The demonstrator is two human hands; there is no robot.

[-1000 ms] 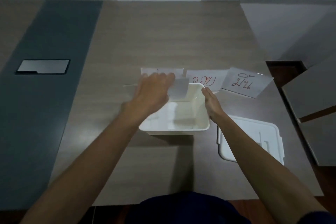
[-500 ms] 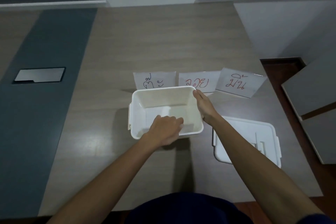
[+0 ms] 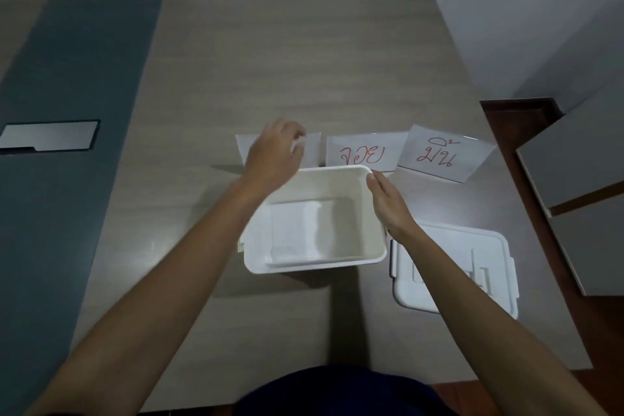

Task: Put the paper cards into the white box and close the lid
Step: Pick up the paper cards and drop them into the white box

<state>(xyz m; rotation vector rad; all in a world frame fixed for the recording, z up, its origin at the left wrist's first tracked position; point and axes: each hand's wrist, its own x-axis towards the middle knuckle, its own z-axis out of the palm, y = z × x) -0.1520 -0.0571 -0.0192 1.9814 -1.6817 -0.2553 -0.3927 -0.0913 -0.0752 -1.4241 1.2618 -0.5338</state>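
White box [image 3: 368,213] sitting open on the wood desk [image 3: 297,71], near the front edge. Some paper already lying flat inside [image 3: 293,233], hard to count. Three cards lined up just behind the box: left card [image 3: 312,150] mostly hidden, middle card [image 3: 366,154] and right card [image 3: 442,155] with red writing, both lying free. Lid [image 3: 449,246] resting flat on the desk, just to the right of the box.

Left hand [image 3: 273,157] reaching over the back left corner of the box, down on the left card. Grip of its fingers [image 3: 297,142] curled close together at the card's top edge, looking pinched on it, but too blurry to be sure. Right hand [image 3: 388,203] flat and open against the right wall of the box, holding it steady, grip clamped on nothing.

Step in hand, by the look of it: picking up the left card. Job only partly done, with three cards out and the lid off.

Next move likely needing a good pinch on thin paper, a lift clear of the back wall, then a drop inside. Same again for the other two. Lid on last, pressed down all round.
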